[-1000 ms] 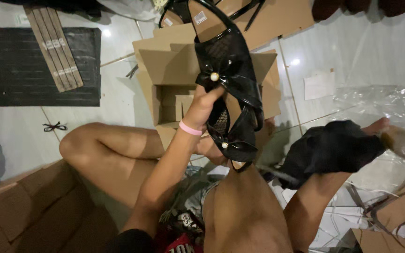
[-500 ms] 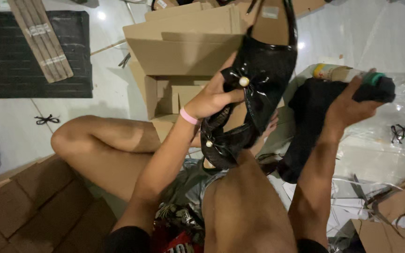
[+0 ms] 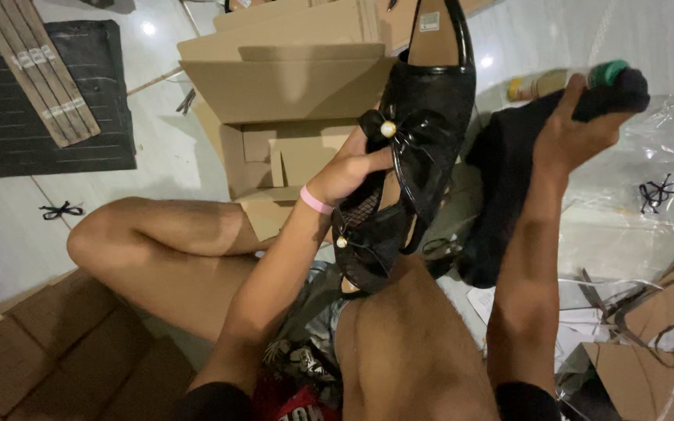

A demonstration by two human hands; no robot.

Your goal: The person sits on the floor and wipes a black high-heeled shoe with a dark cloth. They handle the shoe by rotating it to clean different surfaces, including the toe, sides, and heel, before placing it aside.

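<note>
My left hand (image 3: 349, 168), with a pink band at the wrist, grips a pair of glossy black shoes (image 3: 415, 148) with bows and small pearl beads, held up over my lap. One shoe's tan insole (image 3: 433, 31) faces up at the top. My right hand (image 3: 567, 129) is raised to the right and closed on a black cloth (image 3: 501, 187) that hangs down from it. A bottle with a green cap (image 3: 579, 78) shows just above that hand; whether the hand touches it is unclear.
An open cardboard box (image 3: 290, 86) lies on the tiled floor behind the shoes. A black mat (image 3: 9, 132) with wooden slats (image 3: 37, 70) lies at top left. Clear plastic wrap (image 3: 665, 156) and cardboard pieces (image 3: 665, 366) are at right; a brown box (image 3: 48, 351) at bottom left.
My left hand has turned and lifted the shoes so the toes point down. My right hand rose from low right with the black cloth up beside the shoes.
</note>
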